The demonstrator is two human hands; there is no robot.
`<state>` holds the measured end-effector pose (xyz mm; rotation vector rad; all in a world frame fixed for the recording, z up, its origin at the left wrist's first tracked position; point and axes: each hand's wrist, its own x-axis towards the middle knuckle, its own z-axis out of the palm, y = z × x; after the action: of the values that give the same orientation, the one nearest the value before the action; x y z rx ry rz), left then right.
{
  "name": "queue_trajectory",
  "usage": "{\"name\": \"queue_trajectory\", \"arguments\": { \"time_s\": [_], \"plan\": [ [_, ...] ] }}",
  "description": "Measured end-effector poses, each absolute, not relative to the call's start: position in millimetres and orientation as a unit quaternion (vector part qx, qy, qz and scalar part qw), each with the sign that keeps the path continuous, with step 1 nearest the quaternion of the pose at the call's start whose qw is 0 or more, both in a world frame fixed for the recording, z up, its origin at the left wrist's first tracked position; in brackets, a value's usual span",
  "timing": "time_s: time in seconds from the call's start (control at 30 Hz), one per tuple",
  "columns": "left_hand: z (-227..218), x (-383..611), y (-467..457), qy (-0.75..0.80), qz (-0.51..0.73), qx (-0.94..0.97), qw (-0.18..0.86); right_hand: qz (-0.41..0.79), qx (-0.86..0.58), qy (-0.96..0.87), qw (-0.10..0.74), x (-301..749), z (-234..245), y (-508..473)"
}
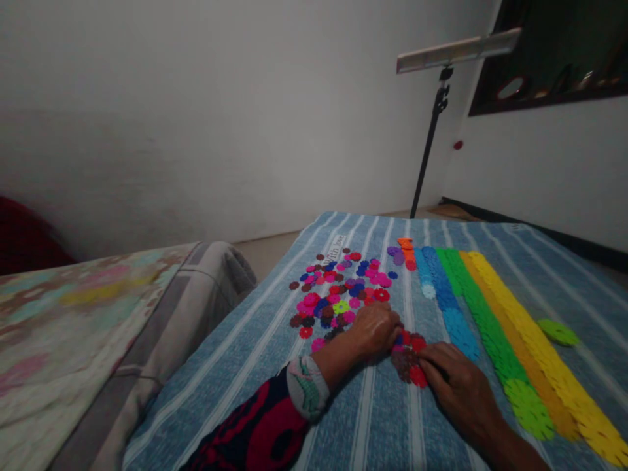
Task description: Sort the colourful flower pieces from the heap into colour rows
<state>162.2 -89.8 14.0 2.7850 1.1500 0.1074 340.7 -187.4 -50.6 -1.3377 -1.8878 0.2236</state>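
A small cluster of notched plastic flower discs [406,363], brown, red and blue, lies on the striped cloth between my hands. My left hand [375,327] is closed at its upper left side, fingertips by a blue disc; what they pinch is hidden. On the other side, my right hand [458,376] is closed with its fingertips at the edge of a red disc [418,376]. Beyond my left hand spreads a loose pile of small discs [338,288] in pink, red, brown, blue and purple, with one lime-green disc [341,306] among them.
Right of my hands run long overlapping rows of discs: blue [444,294], green [483,320], orange [520,340] and yellow [544,347]. A lone green disc [559,332] lies beyond. A lamp stand [429,144] rises behind the bed; a cloth-covered surface [88,320] is left.
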Motion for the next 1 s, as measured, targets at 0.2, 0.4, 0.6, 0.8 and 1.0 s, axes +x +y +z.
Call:
{"name": "queue_trajectory", "arguments": {
  "time_s": [0.2,0.4,0.6,0.8,1.0],
  "plan": [
    [27,157,-84,0.392,-0.014,0.917,0.073,0.049,-0.515,-0.765,0.383,326,-48,-184],
    [39,154,-86,0.390,-0.046,0.917,0.067,0.047,-0.480,-0.790,0.377,306,-45,-176],
    [49,145,-82,0.395,-0.078,0.913,0.064,0.057,-0.485,-0.782,0.387,293,-41,-168],
    [44,139,-73,0.404,-0.080,0.908,0.071,0.062,-0.470,-0.771,0.426,294,-44,-169],
    [41,137,-68,0.419,-0.100,0.900,0.062,0.077,-0.465,-0.753,0.459,300,-43,-171]
  ]
}}
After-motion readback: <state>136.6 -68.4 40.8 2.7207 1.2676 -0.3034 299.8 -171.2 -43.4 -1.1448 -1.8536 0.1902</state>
